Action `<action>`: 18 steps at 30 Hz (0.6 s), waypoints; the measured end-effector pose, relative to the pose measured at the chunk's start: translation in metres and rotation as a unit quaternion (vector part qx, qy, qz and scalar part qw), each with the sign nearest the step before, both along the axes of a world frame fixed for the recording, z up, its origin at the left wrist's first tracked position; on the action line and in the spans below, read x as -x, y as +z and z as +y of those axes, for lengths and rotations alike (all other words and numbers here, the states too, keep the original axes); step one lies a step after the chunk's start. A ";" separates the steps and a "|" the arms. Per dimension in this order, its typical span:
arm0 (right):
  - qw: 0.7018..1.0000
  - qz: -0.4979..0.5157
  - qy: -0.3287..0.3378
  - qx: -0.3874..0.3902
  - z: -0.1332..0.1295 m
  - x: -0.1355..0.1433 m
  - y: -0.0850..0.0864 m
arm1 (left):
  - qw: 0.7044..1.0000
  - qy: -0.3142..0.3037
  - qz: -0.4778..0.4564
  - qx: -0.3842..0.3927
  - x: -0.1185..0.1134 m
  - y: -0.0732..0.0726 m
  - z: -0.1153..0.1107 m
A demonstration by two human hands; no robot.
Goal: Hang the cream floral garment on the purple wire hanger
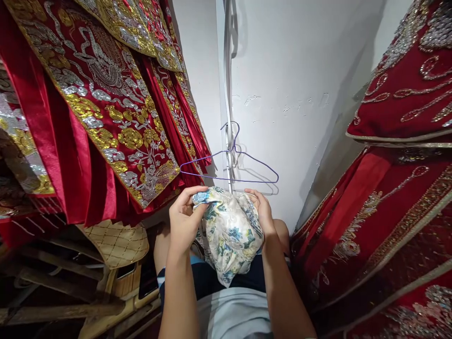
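Observation:
A bunched white cloth with blue and yellow floral print [231, 230] lies over my lap, its exact kind unclear. My left hand [187, 212] pinches its upper left edge between thumb and fingers. At the upper right edge, my right hand [260, 207] is closed on the same cloth, with part of its fingers behind the fabric. Just beyond both hands a purple wire hanger [229, 179] hangs from a white cable or strip [227, 84] on the wall, with nothing on it.
Red garments with gold and silver embroidery [106, 94] hang close on the left. Another beaded red garment [370, 197] hangs on the right. A wooden chair with a quilted cushion [116, 240] stands at lower left. A white wall [282, 70] is straight ahead.

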State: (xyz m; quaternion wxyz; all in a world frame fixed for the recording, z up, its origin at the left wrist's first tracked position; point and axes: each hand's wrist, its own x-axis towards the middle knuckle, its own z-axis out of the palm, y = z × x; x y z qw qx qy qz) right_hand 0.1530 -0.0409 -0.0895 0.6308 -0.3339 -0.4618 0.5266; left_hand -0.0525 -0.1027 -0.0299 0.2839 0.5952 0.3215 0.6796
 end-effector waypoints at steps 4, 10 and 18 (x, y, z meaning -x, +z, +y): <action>0.984 -0.001 0.176 0.007 -0.026 0.011 0.025 | 0.998 -0.017 0.054 0.000 -0.007 0.002 -0.004; 0.979 -0.149 0.130 -0.041 -0.045 -0.001 0.051 | 0.996 -0.033 0.074 0.031 -0.012 -0.009 0.013; 0.970 -0.171 -0.101 -0.141 -0.002 -0.047 0.079 | 0.924 -0.222 0.279 0.140 0.005 -0.038 0.038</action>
